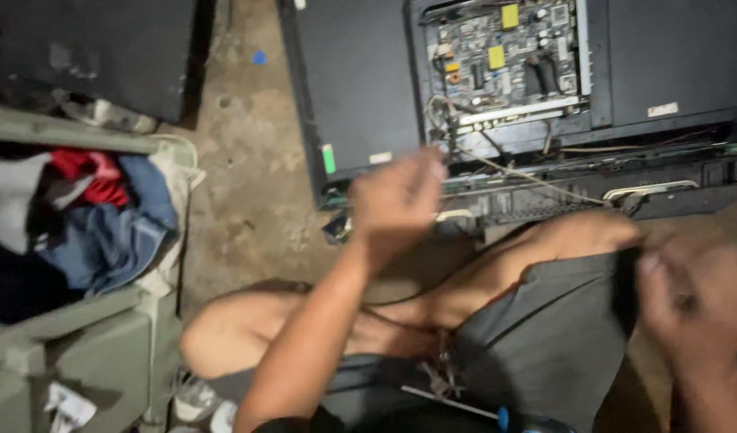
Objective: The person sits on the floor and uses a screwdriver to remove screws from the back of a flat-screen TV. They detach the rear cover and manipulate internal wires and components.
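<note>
Bare concrete floor (252,200) carries it all: nearest, a blue-handled screwdriver (473,411) lies on the lap, the blurred right hand (693,301) seems closed on something dark, and the left hand (394,200), fingers curled, touches wires (513,172) below the opened television's circuit board (505,56)

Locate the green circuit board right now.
In the head view, the circuit board sits top centre-right, in the opened back of the black flat-panel set on the floor, just beyond the left hand.

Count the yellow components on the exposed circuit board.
2: one yellow component at the board's top edge, another lower, near its middle. Blur or wires may hide more.
</note>
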